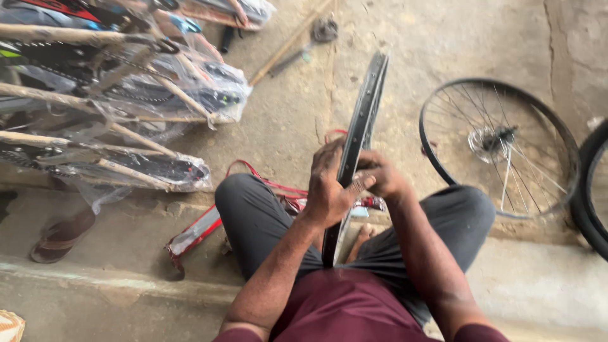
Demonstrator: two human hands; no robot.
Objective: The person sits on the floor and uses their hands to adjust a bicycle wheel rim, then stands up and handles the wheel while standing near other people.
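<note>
I sit with my knees apart and a black bicycle wheel rim stands upright, edge-on, between them. My left hand wraps around the rim from the left. Against the rim's right side, my right hand has its fingers pinched together, touching the left hand's fingertips. Whether a small part sits between the right fingers is hidden. The rim's lower end drops between my legs.
A spoked wheel with hub lies on the concrete to the right, beside a black tyre. Plastic-wrapped bicycle frames are stacked at left. A red-edged packet, a sandal and a wooden stick lie about.
</note>
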